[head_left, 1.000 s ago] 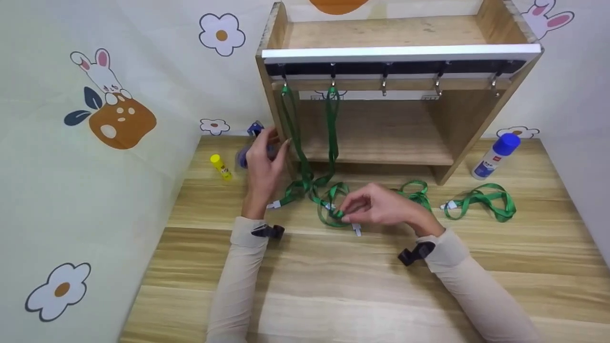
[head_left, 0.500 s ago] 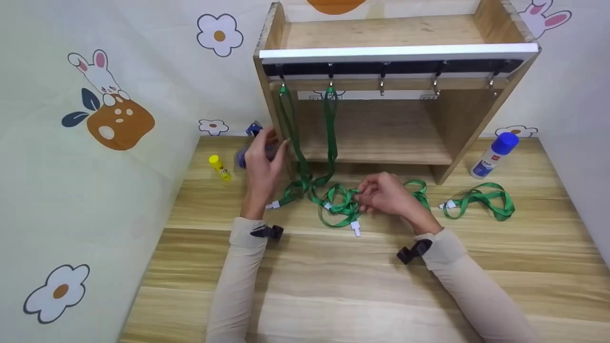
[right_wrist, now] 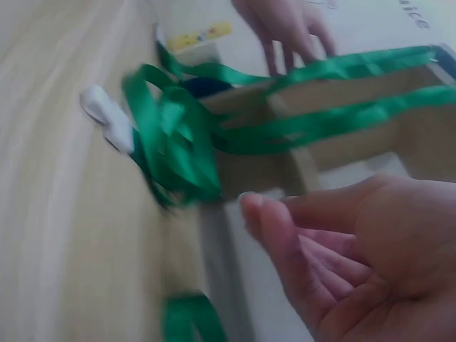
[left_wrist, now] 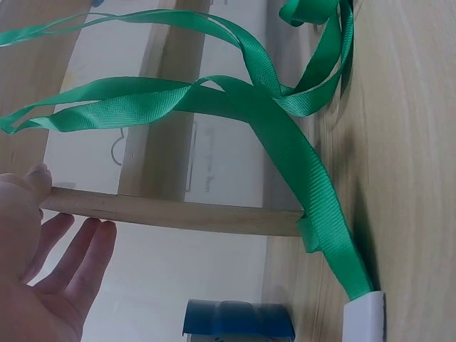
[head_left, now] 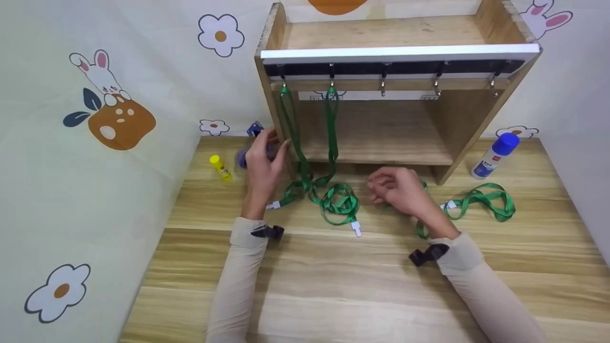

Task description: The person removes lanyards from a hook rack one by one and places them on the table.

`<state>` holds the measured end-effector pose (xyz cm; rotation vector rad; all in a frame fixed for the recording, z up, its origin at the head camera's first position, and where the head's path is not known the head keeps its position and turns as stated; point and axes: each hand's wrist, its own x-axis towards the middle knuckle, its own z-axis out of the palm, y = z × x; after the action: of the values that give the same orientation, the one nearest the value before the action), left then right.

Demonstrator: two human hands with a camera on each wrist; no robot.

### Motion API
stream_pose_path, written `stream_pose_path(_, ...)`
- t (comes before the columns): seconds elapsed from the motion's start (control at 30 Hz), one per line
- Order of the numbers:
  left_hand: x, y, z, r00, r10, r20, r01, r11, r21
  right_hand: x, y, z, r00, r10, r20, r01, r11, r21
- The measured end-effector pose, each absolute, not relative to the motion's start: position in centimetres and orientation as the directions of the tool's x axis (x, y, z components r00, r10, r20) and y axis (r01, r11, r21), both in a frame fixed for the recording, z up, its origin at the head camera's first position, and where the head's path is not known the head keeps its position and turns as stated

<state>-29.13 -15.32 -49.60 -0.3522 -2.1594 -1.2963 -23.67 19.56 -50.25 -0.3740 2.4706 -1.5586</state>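
Note:
My left hand (head_left: 262,164) grips the left side panel of a wooden shelf unit (head_left: 362,164), thumb on one face and fingers along the other in the left wrist view. Two green lanyards (head_left: 331,128) hang from the two leftmost hooks, their lower ends on the table. A coiled green lanyard (head_left: 350,205) with a white clip (head_left: 356,228) lies beside them. Right of this coil, my right hand (head_left: 402,190) hovers with loosely curled fingers and nothing between them. Another lanyard (head_left: 421,230) is partly hidden under it. Farther right lies one more looped lanyard (head_left: 503,202).
Three bare hooks (head_left: 437,88) line the rail's right part. A glue bottle (head_left: 495,156) with a blue cap stands right of the shelf. At left are a yellow glue stick (head_left: 220,167) and a blue tape dispenser (head_left: 241,158), partly behind my left hand.
My right hand has let go of the coiled lanyard and moved right, over the lanyard beside it. The coil is now rounder and tidier. My left hand has stayed on the shelf.

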Motion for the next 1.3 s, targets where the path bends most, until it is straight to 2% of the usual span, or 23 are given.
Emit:
stream_pose_path(0.13,-29.2,-15.2,-49.5,-0.788,-0.071,0.611,0.503,0.497,0.707,-22.9,22.9,-48.4,-0.976,-0.194,0.095,-0.169,0.412,-0.895)
stream_pose_path(0.27,-29.1,-15.2,-49.6,-0.792,-0.076,0.606,0.494,0.504,0.709,-22.0,26.4,-46.5,-0.975,-0.007,0.224,-0.204,0.440,-0.874)
stream_pose_path(0.37,-29.1,-15.2,-49.7,-0.782,-0.078,0.618,0.504,0.504,0.701,-21.6,28.7,-45.5,-0.948,0.152,0.280,-0.191,0.432,-0.881)
stream_pose_path(0.47,-29.2,-15.3,-49.8,-0.772,-0.072,0.631,0.515,0.512,0.688,-21.3,30.4,-45.0,-0.906,0.297,0.302,-0.195,0.342,-0.919)
stream_pose_path(0.57,-29.2,-15.3,-49.8,-0.770,-0.074,0.633,0.515,0.514,0.686,-21.3,31.3,-45.0,-0.871,0.382,0.308,-0.208,0.280,-0.937)
stream_pose_path(0.63,-29.2,-15.3,-49.7,-0.772,-0.077,0.631,0.512,0.512,0.689,-21.4,31.6,-45.1,-0.858,0.408,0.313,-0.211,0.276,-0.938)
stream_pose_path(0.87,-29.1,-15.2,-49.7,-0.782,-0.076,0.619,0.501,0.514,0.696,-21.9,31.7,-46.0,-0.824,0.436,0.363,-0.193,0.387,-0.902)
stream_pose_path(1.3,-28.9,-16.0,-48.8,-0.794,-0.055,0.605,0.504,0.498,0.706,-23.2,31.5,-48.3,-0.828,0.430,0.358,-0.184,0.396,-0.900)
